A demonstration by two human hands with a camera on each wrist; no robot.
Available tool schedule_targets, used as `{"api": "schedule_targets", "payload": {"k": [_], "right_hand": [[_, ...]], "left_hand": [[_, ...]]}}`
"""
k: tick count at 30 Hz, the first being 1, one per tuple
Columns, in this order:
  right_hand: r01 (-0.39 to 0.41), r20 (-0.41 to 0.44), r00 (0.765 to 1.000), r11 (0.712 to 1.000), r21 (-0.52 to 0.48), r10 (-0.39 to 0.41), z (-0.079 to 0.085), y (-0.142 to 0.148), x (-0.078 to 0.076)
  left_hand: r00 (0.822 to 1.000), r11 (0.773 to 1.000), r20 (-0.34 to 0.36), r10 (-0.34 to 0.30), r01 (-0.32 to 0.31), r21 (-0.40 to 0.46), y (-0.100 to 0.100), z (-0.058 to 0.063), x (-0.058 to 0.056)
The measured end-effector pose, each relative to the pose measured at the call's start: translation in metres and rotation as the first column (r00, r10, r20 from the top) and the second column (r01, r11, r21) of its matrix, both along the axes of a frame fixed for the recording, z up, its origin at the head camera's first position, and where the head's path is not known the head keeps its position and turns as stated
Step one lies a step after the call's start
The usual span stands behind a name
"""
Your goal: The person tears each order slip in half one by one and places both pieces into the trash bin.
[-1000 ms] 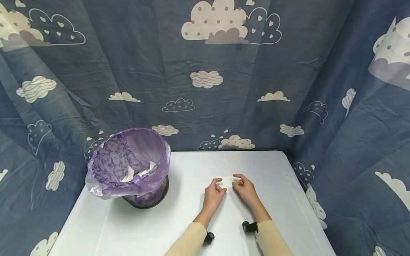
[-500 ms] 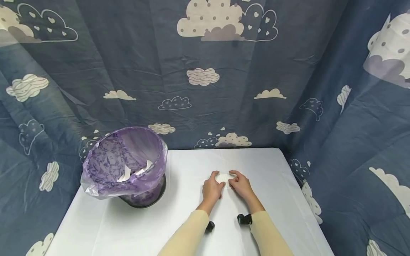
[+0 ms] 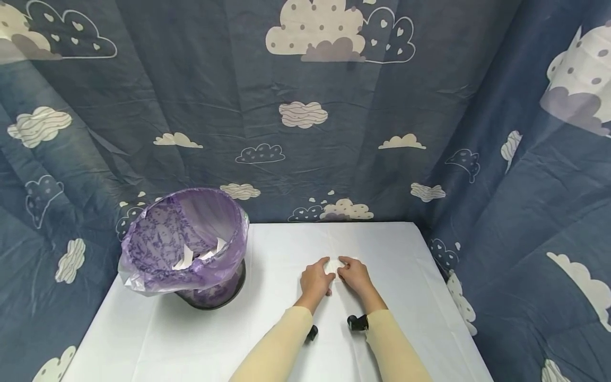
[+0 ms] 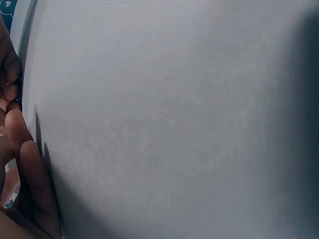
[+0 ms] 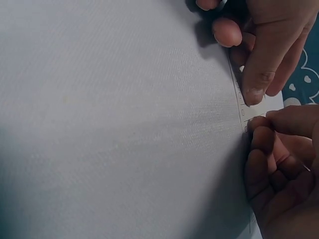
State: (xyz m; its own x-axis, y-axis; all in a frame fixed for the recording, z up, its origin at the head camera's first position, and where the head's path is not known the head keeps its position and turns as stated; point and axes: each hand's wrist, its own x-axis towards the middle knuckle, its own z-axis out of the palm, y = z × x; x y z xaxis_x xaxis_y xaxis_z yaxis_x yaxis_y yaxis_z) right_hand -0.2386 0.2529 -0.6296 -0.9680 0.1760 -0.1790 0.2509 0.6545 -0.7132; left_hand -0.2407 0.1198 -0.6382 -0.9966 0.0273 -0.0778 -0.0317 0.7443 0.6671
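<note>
A small flat white piece, like a slip of paper (image 3: 333, 267), lies between my two hands over the table. In the right wrist view, fine printed marks run along the edge of this paper (image 5: 258, 109). My left hand (image 3: 315, 281) pinches its left side, thumb on the near face and fingers at the far edge. The other side is pinched between the thumb and fingers of my right hand (image 3: 355, 276). The fingertips of both hands stand close together. Most of the paper is hidden by the fingers, and the left wrist view barely shows it.
A bin (image 3: 210, 297) lined with a purple bag (image 3: 234, 260) stands on the left of the white table (image 3: 286, 239), with several white paper pieces (image 3: 186, 257) inside. Dark blue cloud-print curtains (image 3: 215, 106) surround the table's back and sides.
The hands have come closer together around the paper, so less of it shows between them. The head view has shifted slightly.
</note>
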Motion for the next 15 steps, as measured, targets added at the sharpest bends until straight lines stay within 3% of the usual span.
{"api": "schedule_targets", "payload": {"k": [15], "right_hand": [[0.011, 0.024, 1.000, 1.000, 0.003, -0.011, 0.0019, -0.0014, -0.0016]], "left_hand": [[1.000, 1.000, 0.011, 0.002, -0.001, -0.010, 0.0032, -0.0015, -0.0018]]}}
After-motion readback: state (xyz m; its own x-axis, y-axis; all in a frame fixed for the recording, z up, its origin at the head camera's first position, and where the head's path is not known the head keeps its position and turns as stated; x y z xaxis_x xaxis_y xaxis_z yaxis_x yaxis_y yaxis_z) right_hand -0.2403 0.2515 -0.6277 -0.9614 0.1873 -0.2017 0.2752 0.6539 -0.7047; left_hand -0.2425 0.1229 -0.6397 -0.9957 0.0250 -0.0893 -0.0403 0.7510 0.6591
